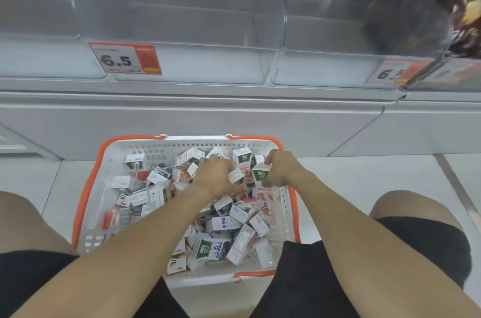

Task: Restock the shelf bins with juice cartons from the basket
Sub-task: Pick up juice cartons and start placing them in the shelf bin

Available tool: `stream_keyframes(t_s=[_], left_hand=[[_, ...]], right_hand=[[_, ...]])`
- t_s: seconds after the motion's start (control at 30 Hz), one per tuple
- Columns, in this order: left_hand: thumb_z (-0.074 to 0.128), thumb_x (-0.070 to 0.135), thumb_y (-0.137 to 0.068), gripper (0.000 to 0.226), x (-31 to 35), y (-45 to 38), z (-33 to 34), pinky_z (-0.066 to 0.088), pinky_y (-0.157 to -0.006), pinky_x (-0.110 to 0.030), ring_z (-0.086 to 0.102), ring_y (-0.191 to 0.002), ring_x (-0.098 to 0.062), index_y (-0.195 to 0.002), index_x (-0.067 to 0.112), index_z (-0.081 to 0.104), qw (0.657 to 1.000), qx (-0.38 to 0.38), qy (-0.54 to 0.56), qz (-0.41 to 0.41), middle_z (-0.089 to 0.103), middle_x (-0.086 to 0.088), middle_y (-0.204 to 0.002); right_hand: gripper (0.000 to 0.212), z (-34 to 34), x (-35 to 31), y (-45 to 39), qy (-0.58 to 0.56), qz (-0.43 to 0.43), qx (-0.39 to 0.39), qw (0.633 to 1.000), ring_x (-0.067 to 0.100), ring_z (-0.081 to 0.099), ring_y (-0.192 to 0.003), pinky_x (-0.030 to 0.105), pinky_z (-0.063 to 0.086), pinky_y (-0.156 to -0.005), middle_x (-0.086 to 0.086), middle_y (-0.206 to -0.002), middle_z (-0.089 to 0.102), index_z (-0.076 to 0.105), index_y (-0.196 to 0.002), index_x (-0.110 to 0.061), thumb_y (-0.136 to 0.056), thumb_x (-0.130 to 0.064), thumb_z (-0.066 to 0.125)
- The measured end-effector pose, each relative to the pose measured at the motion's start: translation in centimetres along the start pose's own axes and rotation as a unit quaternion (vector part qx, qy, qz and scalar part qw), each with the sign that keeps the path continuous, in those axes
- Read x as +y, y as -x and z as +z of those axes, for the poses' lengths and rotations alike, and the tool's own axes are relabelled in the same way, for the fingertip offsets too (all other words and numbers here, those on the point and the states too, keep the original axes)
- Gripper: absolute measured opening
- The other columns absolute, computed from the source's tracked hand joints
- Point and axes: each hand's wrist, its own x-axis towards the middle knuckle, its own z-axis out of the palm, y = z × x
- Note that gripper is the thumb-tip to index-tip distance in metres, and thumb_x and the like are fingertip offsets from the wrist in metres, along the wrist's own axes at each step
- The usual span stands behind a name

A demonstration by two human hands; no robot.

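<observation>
A white basket with an orange rim [86,187] stands on the floor between my knees, filled with several small juice cartons [226,224] lying in a jumble. Both hands reach into its far half. My left hand [214,174] lies palm-down with fingers curled among the cartons; what it holds is hidden under the palm. My right hand [281,168] grips an upright green-and-white carton [261,174] by its top and side. Above, the clear plastic shelf bins [182,31] stand with nothing visible in them.
Two orange price tags reading 6.5 [125,58] [390,73] hang on the bin fronts. A grey shelf base [182,120] runs below the bins. Dark snack bags [463,10] fill the bin at the far right. Pale floor tiles surround the basket.
</observation>
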Motion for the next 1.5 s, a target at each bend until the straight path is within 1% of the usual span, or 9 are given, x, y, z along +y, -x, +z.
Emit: stream_keyframes(t_s=[0.2, 0.33, 0.47, 0.67, 0.8, 1.0, 1.2, 1.33, 1.5], left_hand=[[0.079, 0.012, -0.078, 0.028, -0.6, 1.9, -7.5, 0.047, -0.054, -0.028, 0.064, -0.063, -0.018, -0.094, 0.008, 0.057, 0.925, 0.011, 0.380, -0.025, 0.073, -0.008, -0.083], [0.069, 0.013, -0.089, 0.019, -1.5, 4.6, -14.6, 0.048, -0.065, -0.033, 0.065, -0.075, -0.023, -0.101, 0.003, 0.059, 0.878, -0.053, 0.476, 0.015, 0.074, -0.015, -0.087], [0.063, 0.040, -0.085, 0.028, -2.3, 8.3, -19.7, 0.041, -0.064, -0.029, 0.056, -0.069, -0.017, -0.093, 0.014, 0.062, 0.848, -0.063, 0.525, 0.033, 0.066, -0.007, -0.080], [0.049, 0.044, -0.096, 0.043, -2.7, 11.8, -22.0, 0.058, -0.086, -0.051, 0.070, -0.098, -0.038, -0.112, 0.006, 0.063, 0.728, -0.043, 0.684, -0.014, 0.071, -0.022, -0.108], [0.052, 0.047, -0.092, 0.053, -3.4, 11.8, -21.9, 0.062, -0.074, -0.043, 0.072, -0.094, -0.039, -0.121, 0.004, 0.061, 0.738, -0.026, 0.675, -0.007, 0.071, -0.022, -0.114], [0.078, 0.018, -0.073, 0.041, -5.6, 10.7, -23.0, 0.062, -0.064, -0.034, 0.073, -0.082, -0.029, -0.110, 0.002, 0.068, 0.772, 0.074, 0.631, 0.000, 0.074, -0.021, -0.103], [0.080, 0.020, -0.070, 0.044, -9.3, 11.4, -24.6, 0.060, -0.057, -0.032, 0.072, -0.074, -0.030, -0.110, 0.004, 0.071, 0.741, 0.158, 0.652, -0.025, 0.074, -0.023, -0.095], [0.080, 0.025, -0.068, 0.045, -12.0, 12.8, -25.7, 0.058, -0.054, -0.030, 0.074, -0.072, -0.027, -0.106, 0.003, 0.070, 0.724, 0.203, 0.658, -0.042, 0.076, -0.018, -0.093], [0.074, 0.019, -0.082, 0.032, -18.2, 14.6, -27.8, 0.062, -0.065, -0.042, 0.075, -0.080, -0.029, -0.108, 0.003, 0.064, 0.681, 0.295, 0.666, -0.073, 0.072, -0.016, -0.101]], right_hand=[[0.049, -6.7, -2.5, 4.0, -0.046, -0.049, 0.004, 0.998, 0.025, 0.071, -0.081, 0.030, 0.057, -0.062, 0.008, -0.103, 0.067, 0.061, -0.115, -0.012, -0.072, -0.014, 0.086], [0.043, -11.5, -5.6, 7.4, -0.105, -0.114, -0.024, 0.988, 0.026, 0.071, -0.078, 0.038, 0.063, -0.074, 0.009, -0.097, 0.068, 0.061, -0.111, -0.012, -0.075, -0.006, 0.084], [0.038, -14.9, -7.3, 11.3, -0.209, -0.206, -0.020, 0.956, 0.022, 0.074, -0.081, 0.037, 0.063, -0.078, 0.010, -0.103, 0.070, 0.063, -0.111, -0.009, -0.078, -0.002, 0.081], [0.040, -15.6, -9.9, 12.4, -0.444, -0.247, -0.030, 0.861, 0.027, 0.075, -0.088, 0.036, 0.062, -0.073, 0.020, -0.107, 0.073, 0.056, -0.118, 0.000, -0.083, 0.000, 0.075], [0.039, -14.3, -12.1, 10.8, -0.535, -0.248, -0.002, 0.807, 0.028, 0.075, -0.088, 0.035, 0.061, -0.071, 0.021, -0.104, 0.073, 0.055, -0.115, -0.001, -0.082, 0.002, 0.075], [0.023, -13.6, -15.7, 8.6, -0.608, -0.243, -0.005, 0.756, 0.025, 0.072, -0.084, 0.041, 0.063, -0.075, 0.018, -0.097, 0.071, 0.058, -0.107, -0.004, -0.087, 0.005, 0.066], [0.031, -13.2, -19.1, 7.1, -0.479, -0.277, 0.063, 0.830, 0.021, 0.068, -0.080, 0.035, 0.060, -0.075, 0.016, -0.100, 0.075, 0.062, -0.113, 0.001, -0.088, -0.014, 0.073], [0.033, -12.3, -22.7, 7.2, -0.532, -0.324, 0.026, 0.782, 0.034, 0.074, -0.084, 0.035, 0.061, -0.073, 0.020, -0.105, 0.073, 0.061, -0.116, 0.003, -0.087, -0.008, 0.073], [0.033, -12.2, -31.5, 7.1, -0.538, -0.372, 0.101, 0.749, 0.030, 0.074, -0.077, 0.036, 0.063, -0.072, 0.018, -0.107, 0.070, 0.059, -0.113, 0.002, -0.084, 0.002, 0.074]])
